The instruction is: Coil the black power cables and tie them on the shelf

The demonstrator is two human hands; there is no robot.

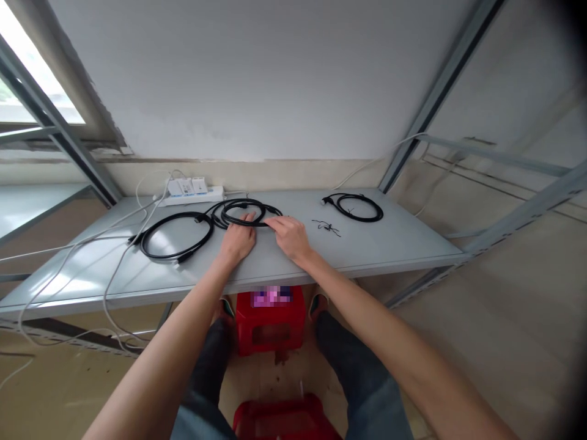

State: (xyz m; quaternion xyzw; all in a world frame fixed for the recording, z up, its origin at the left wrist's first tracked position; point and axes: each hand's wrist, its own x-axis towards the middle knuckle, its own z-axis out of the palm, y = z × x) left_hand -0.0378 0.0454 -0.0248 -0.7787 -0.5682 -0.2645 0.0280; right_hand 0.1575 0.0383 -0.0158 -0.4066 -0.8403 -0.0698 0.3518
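Note:
A coiled black cable (224, 215) lies at the middle of the grey shelf, its loops overlapping. My left hand (239, 239) is at the near side of this coil, fingers closed on its strands; the fingertips are partly hidden. Just to the right, my right hand (290, 237) pinches the same coil's near right edge between thumb and fingers. Left of my hands rests a second looped black cable (183, 214) with connectors at its ends. A third coiled black cable (381, 214) sits at the right. Several short black twist ties (327, 227) are scattered between that coil and my right hand.
A white power strip (197, 196) with plugged-in white adapters stands against the wall. White cords (120, 264) hang over the left front of the grey shelf (403, 247). Metal uprights (440, 85) frame both sides. Below are a red stool (270, 318) and another red stool (284, 421).

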